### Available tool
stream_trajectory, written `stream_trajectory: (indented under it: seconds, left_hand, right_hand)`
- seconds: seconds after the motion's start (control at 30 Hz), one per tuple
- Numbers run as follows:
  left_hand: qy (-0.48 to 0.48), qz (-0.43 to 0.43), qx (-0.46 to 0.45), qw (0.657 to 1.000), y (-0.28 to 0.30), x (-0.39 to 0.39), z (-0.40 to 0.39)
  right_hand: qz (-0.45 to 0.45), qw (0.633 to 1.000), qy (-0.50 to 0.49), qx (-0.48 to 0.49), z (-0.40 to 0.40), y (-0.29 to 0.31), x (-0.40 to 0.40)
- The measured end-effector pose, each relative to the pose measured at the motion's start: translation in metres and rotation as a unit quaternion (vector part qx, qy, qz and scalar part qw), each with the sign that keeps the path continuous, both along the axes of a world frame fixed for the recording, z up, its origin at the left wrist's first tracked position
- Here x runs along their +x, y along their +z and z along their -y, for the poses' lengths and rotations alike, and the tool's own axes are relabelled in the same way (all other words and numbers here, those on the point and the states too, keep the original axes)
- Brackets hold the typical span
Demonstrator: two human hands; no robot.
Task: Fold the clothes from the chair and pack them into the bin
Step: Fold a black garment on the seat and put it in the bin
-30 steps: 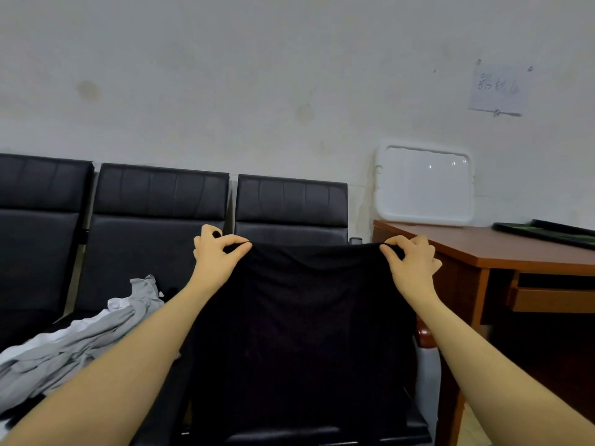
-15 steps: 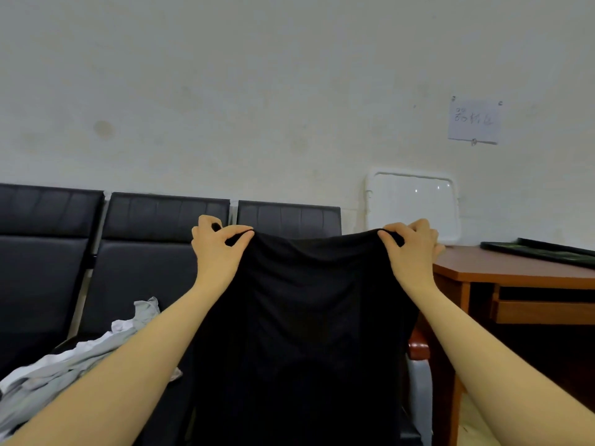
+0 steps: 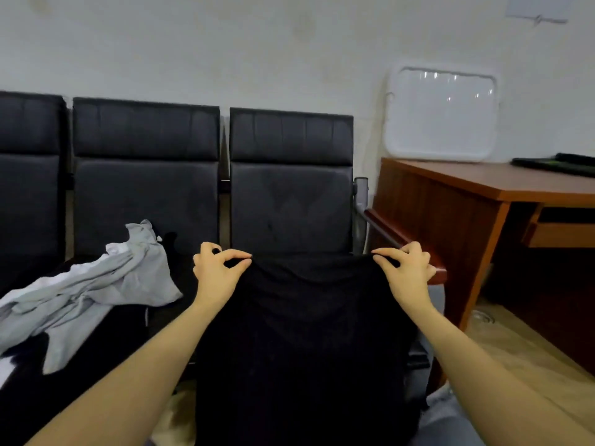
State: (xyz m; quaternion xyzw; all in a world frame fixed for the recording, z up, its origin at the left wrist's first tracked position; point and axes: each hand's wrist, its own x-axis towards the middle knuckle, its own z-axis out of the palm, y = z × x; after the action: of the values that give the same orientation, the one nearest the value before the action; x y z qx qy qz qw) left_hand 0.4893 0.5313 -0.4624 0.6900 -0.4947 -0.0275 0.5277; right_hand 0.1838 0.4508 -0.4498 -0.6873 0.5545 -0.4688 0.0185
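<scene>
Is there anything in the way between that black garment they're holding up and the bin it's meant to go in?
That can't be judged: no bin shows in this view. Both the left hand and the right hand already pinch the black garment by its top edge, with nothing between them and the cloth.

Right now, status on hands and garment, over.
Left hand and right hand each pinch a top corner of black garment, spread hanging. Grey clothes wait on chair. Bin not visible.

Matt black cloth garment (image 3: 306,333), padded leather-look chairs (image 3: 289,201), glossy wooden desk (image 3: 483,185).
</scene>
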Motion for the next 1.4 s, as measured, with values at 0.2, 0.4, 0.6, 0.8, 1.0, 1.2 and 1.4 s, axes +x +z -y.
stream_trajectory:
  seconds: [0.2, 0.4, 0.6, 0.8, 1.0, 1.2, 1.4]
  left_hand:
    - [-0.011, 0.008, 0.120, 0.993, -0.069, 0.020, 0.038]
    - [-0.053, 0.041, 0.178, 0.982, -0.113, 0.044, 0.069]
    - [-0.049, 0.218, 0.284, 0.933, -0.160, 0.063, 0.078]
    - [-0.116, 0.179, 0.277, 0.937, -0.168, 0.054, 0.083]
    - [-0.122, 0.171, 0.328, 0.921, -0.164, 0.054, 0.084]
    - [-0.037, 0.087, 0.252, 0.963, -0.159, 0.046, 0.080]
    - [-0.029, 0.053, 0.209, 0.976, -0.141, 0.047, 0.092]
  right_hand:
    - [-0.072, 0.992, -0.013, 0.101, 0.041, -0.074, 0.011]
    - [-0.117, 0.980, -0.037, 0.159, 0.076, -0.119, 0.021]
    - [-0.146, 0.966, -0.027, 0.211, 0.091, -0.153, 0.032]
    - [-0.198, 0.960, 0.003, 0.197, 0.097, -0.171, 0.038]
    - [-0.188, 0.950, 0.028, 0.246, 0.097, -0.165, 0.034]
    - [-0.159, 0.948, 0.044, 0.273, 0.093, -0.160, 0.034]
    - [-0.127, 0.966, 0.030, 0.223, 0.102, -0.144, 0.040]
